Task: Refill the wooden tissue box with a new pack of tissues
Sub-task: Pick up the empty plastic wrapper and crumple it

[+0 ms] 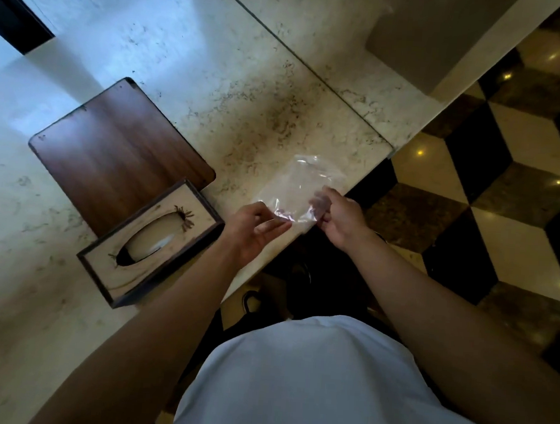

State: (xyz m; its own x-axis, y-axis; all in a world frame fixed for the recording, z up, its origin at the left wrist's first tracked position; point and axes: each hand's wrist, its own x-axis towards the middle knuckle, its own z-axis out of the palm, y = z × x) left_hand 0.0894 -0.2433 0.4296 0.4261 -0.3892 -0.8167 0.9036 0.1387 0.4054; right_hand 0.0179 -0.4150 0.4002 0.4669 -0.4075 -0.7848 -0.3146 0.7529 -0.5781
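The wooden tissue box (149, 241) stands on the marble counter (233, 87) at the lower left, its oval slot facing up with pale tissue showing inside. A clear, empty-looking plastic wrapper (298, 186) lies near the counter's front edge. My left hand (254, 231) pinches the wrapper's near left corner. My right hand (338, 220) grips its near right corner. Both hands are to the right of the box, apart from it.
A dark wooden tray (118, 154) lies flat behind the box, touching it. A seam in the counter runs diagonally at the upper right. Beyond the counter edge is a polished checkered floor (503, 179). A grey block (443, 38) stands at the top right.
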